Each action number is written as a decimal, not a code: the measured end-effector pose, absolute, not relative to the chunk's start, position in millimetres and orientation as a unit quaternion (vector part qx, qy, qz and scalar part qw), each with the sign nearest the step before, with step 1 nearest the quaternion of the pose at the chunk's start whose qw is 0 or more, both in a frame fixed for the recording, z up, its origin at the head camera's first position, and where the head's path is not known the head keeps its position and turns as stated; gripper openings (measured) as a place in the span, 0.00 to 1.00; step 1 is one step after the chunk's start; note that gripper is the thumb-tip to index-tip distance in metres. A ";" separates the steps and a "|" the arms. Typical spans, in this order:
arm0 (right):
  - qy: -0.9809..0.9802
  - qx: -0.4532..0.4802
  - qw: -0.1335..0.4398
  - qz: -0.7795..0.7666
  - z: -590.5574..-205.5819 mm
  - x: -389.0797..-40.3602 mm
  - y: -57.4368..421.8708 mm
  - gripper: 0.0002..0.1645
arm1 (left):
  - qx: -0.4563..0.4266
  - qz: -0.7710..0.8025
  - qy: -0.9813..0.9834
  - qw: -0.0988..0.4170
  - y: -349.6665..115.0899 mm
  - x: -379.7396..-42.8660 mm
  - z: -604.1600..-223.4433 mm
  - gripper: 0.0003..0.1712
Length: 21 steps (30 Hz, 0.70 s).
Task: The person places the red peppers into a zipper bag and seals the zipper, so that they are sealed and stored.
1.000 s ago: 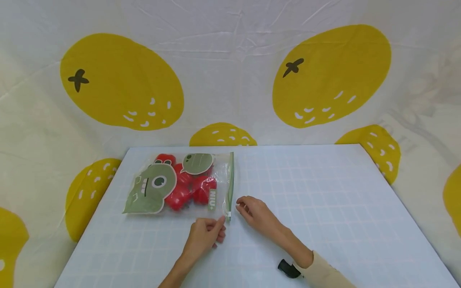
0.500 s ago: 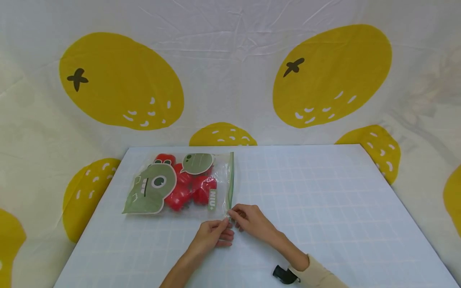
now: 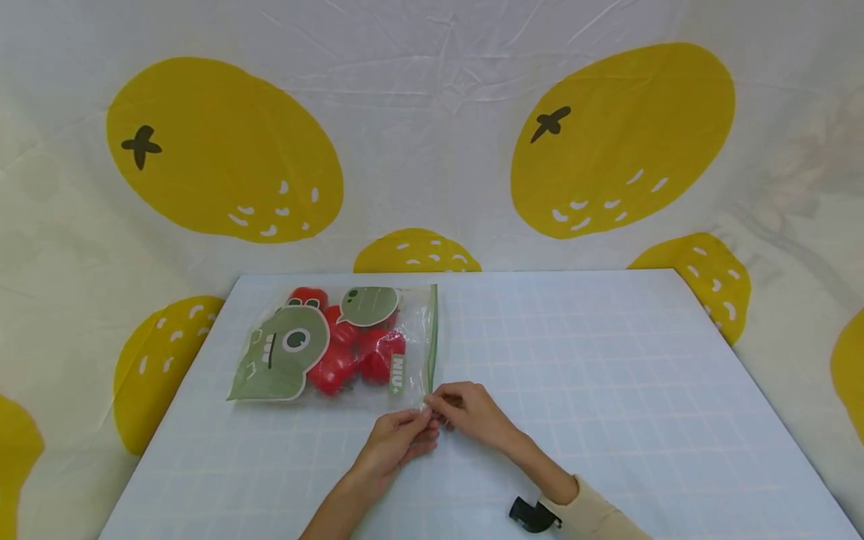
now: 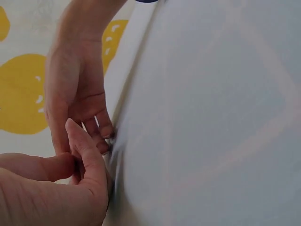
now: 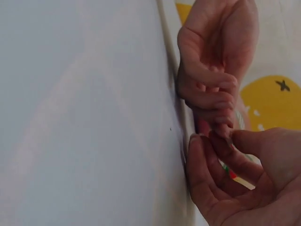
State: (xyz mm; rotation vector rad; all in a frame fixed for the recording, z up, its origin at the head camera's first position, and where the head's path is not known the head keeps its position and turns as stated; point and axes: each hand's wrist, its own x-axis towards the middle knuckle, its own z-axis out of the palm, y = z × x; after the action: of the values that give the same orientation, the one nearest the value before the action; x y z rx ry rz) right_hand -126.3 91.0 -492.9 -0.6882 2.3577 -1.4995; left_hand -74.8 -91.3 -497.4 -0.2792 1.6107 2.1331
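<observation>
A clear zip bag (image 3: 417, 330) with a green monster print lies flat on the left part of the table. Several glossy red, tomato-like pieces (image 3: 334, 370) show inside it. Its green zip strip (image 3: 433, 330) runs along the right edge. At the near right corner, the left hand (image 3: 388, 450) pinches the bag between thumb and finger. The right hand (image 3: 475, 416) pinches the near end of the zip strip, where its fingers cover the small white slider. In both wrist views the fingertips of the two hands meet; what lies between them is mostly hidden.
The table (image 3: 607, 375) has a pale checked cover. A white cloth with yellow fruit prints (image 3: 229, 150) hangs behind and at the sides. A black device (image 3: 533, 515) sits by the right sleeve cuff (image 3: 594, 506).
The right hand has moved left and down onto the end of the zip strip. The left hand has shifted slightly right at the corner. The bag has stayed nearly in place.
</observation>
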 end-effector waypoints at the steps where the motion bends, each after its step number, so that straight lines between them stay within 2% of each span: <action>1: 0.813 -0.237 0.129 -0.515 -492.8 -126.8 90.9 0.13 | -0.104 0.776 0.581 0.222 -90.7 -75.2 -497.6 0.20; 21: 0.818 -0.221 0.111 -0.519 -491.9 -139.1 88.5 0.15 | -0.117 0.789 0.577 0.176 -80.1 -77.5 -497.3 0.19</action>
State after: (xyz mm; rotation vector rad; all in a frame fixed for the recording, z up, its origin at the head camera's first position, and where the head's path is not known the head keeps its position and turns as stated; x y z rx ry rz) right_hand -139.1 88.5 -491.9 -0.6506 2.4034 -1.5241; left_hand -77.5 -80.1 -497.3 -0.3304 1.6349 2.2341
